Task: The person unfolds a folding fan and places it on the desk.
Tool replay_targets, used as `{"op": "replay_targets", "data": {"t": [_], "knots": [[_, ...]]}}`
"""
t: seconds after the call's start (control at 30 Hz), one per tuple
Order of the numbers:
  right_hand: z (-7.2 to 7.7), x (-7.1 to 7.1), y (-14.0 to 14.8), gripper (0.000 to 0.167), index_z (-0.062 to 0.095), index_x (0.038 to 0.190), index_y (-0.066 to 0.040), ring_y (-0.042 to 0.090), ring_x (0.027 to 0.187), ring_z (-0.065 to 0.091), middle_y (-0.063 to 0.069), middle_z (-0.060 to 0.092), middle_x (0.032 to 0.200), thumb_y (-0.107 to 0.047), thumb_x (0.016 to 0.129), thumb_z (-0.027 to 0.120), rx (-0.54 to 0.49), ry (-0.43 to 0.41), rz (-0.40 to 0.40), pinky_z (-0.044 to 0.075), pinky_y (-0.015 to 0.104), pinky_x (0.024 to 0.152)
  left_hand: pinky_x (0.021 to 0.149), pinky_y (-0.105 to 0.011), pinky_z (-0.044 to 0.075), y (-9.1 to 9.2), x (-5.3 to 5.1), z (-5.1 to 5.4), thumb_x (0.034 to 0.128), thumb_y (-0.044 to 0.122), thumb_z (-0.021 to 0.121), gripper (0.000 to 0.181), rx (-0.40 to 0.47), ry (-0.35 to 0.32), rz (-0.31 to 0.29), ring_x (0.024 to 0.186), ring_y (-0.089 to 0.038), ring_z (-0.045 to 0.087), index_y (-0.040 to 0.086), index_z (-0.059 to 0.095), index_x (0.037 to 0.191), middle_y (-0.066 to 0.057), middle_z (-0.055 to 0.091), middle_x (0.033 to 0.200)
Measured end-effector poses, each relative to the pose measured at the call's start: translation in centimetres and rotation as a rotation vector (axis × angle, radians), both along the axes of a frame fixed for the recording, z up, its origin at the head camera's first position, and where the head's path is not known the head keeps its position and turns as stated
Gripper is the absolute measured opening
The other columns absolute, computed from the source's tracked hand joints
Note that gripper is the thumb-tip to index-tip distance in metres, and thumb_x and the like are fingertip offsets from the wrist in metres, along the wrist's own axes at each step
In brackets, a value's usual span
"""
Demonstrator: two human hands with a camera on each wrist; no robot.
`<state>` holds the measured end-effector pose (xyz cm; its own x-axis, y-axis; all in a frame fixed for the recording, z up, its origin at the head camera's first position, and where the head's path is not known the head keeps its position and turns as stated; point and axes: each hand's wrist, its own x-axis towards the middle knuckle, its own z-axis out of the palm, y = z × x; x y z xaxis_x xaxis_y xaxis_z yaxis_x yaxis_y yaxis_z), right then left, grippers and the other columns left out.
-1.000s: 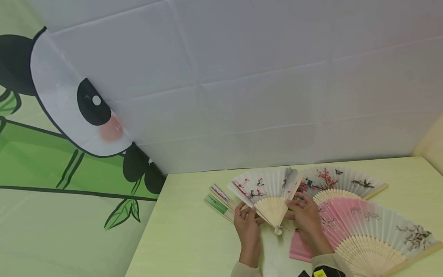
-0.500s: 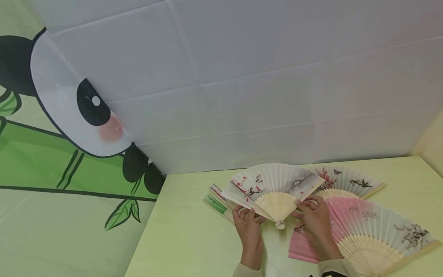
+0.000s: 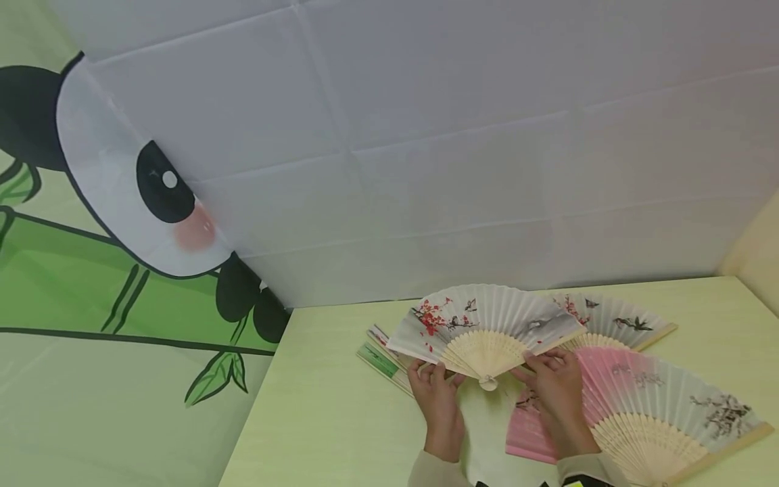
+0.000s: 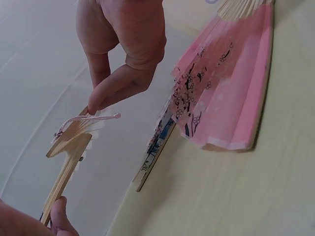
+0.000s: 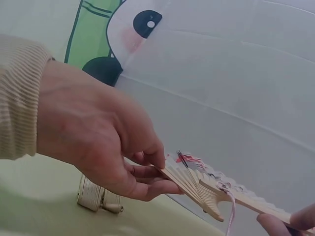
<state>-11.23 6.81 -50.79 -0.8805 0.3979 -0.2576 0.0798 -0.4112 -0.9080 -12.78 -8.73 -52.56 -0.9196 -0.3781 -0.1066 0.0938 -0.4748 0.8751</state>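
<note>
In the head view an open white folding fan (image 3: 489, 314) with red blossoms is held up by both hands. The left hand (image 3: 437, 406) pinches its left edge, and the right hand (image 3: 558, 392) pinches the right edge. The pivot (image 3: 488, 383) points down between them. From the left wrist view, the fan's ribs (image 4: 61, 179) appear edge-on with a pink cord, the right hand (image 4: 125, 44) above and the left fingers (image 4: 29, 221) below. In the right wrist view the left hand (image 5: 98, 128) grips one end rib, while right fingertips (image 5: 290, 223) hold the other.
A pink-and-white open fan (image 3: 651, 406) lies on the right of the table (image 3: 316, 406). Behind it lies another floral open fan (image 3: 639, 321), partly covered. Closed fans (image 3: 380, 358) lie beside the left hand. A white cloth backdrop (image 3: 456, 169) with a panda print stands behind.
The held fan has spread from a narrow wedge to a wide arc and has risen slightly. The right hand has moved right with its edge; the left hand has stayed nearly in place.
</note>
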Motion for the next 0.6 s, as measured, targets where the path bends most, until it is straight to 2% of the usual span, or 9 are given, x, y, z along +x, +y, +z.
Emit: {"op": "replay_targets", "data": {"t": [0.13,0.33,0.43,0.6], "knots": [[-0.2,-1.3,-0.6,0.022,0.042,0.116,0.004,0.010,0.081,0.069,0.006,0.057,0.094,0.006,0.103,0.060,-0.046,0.035,-0.035,0.065,0.031,0.078,0.067,-0.027,0.058,-0.1,-1.3,0.0,0.1020,-0.006,0.048,0.028,0.023,-0.021,0.026,0.081,-0.017,0.062,-0.001,0.036,0.126,-0.007,0.047,0.097],[-0.4,-3.0,-1.7,0.026,0.037,0.120,0.000,0.013,0.089,0.064,0.016,0.046,0.111,0.005,0.104,0.058,-0.105,0.017,-0.080,0.064,0.032,0.083,0.069,-0.029,0.058,-0.3,-3.1,-0.1,0.1025,-0.007,0.046,0.025,0.063,-0.059,0.074,0.082,-0.018,0.062,0.000,0.035,0.124,-0.011,0.052,0.104],[-0.3,-3.7,-2.1,0.025,0.036,0.119,-0.001,0.013,0.090,0.063,0.014,0.043,0.110,0.006,0.105,0.055,-0.117,0.024,-0.088,0.064,0.032,0.084,0.069,-0.028,0.058,-0.4,-3.7,0.0,0.1044,-0.005,0.045,0.025,0.065,-0.082,0.095,0.082,-0.018,0.062,0.000,0.034,0.127,-0.015,0.054,0.110],[-0.4,-4.6,-2.7,0.022,0.035,0.111,-0.003,0.012,0.092,0.059,0.008,0.039,0.103,0.007,0.105,0.053,-0.161,0.039,-0.109,0.064,0.030,0.082,0.067,-0.027,0.056,-0.5,-4.6,0.1,0.1046,-0.005,0.045,0.029,0.088,-0.097,0.132,0.080,-0.018,0.061,-0.001,0.034,0.131,-0.017,0.052,0.111]]}}
